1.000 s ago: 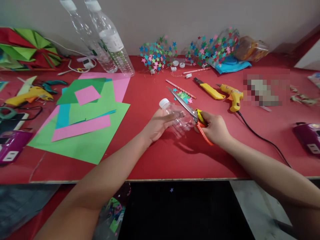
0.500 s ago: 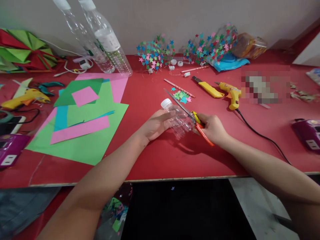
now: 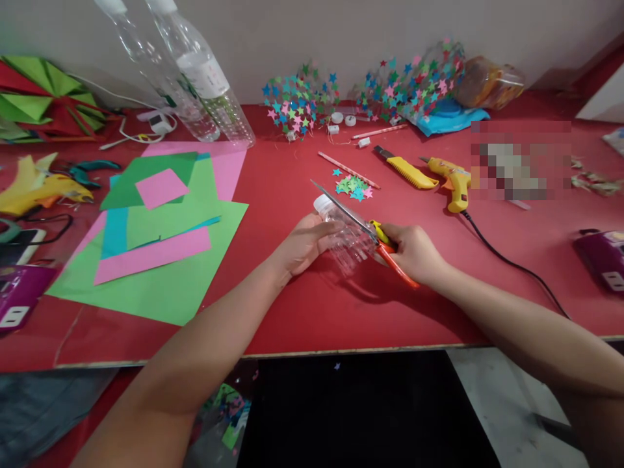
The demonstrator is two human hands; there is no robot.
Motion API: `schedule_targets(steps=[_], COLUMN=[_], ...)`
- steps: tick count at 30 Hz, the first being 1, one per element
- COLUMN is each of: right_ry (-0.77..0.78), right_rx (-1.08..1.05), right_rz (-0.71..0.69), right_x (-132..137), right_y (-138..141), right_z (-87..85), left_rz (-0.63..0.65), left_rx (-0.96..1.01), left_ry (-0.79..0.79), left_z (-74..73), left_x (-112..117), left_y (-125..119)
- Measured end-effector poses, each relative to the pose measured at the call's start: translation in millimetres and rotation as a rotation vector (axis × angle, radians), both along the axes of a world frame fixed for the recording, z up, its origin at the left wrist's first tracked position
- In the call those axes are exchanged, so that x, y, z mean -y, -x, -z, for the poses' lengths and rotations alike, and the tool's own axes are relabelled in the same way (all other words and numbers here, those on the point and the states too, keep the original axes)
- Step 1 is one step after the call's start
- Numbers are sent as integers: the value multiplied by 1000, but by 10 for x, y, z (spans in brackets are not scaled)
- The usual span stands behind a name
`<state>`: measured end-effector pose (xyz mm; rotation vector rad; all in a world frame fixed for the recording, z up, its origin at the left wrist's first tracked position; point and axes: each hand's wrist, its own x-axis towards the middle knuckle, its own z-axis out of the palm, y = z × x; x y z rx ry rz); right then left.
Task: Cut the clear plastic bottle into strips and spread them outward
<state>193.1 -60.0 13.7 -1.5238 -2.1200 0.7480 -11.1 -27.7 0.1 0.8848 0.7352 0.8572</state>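
My left hand [image 3: 306, 244] is closed around the top part of a clear plastic bottle [image 3: 347, 250] with a white cap, its cap end pointing away from me. The lower end of the bottle is slit into thin strips. In my right hand [image 3: 414, 253] is a pair of scissors [image 3: 363, 226] with orange and yellow handles. Their blades lie across the bottle, pointing up and left past the cap. Whether the blades touch the plastic I cannot tell. Just beyond the bottle is a small pile of paper stars [image 3: 355, 187].
Coloured paper sheets [image 3: 224, 240] lie at left, with two tall bottles [image 3: 209, 81] behind. A yellow cutter knife [image 3: 407, 172] and a corded glue gun [image 3: 455, 185] lie at right. Star-covered clear pieces [image 3: 292, 107] stand by the wall. The table's front edge [image 3: 341, 351] is close to me.
The scissor blades have swung slightly left and now reach over the bottle's cap end. Both hands keep their holds. The whole view has shifted a little.
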Motion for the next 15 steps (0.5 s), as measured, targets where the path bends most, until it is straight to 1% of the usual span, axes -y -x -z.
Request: schedule_targets(steps=[4, 7, 11, 15], right_ry=[-27, -34, -32, 33], right_rx=[85, 106, 81, 28], right_rz=[-5, -23, -25, -13], right_x=[19, 33, 40, 36], right_y=[29, 45, 49, 51], right_z=[-4, -3, 7, -3], left_rz=[-70, -109, -124, -143], left_rx=[25, 11, 0, -7], left_ry=[-45, -35, -55, -19], left_z=[26, 37, 50, 49], left_x=[27, 32, 17, 23], left_y=[-50, -77, -80, -73])
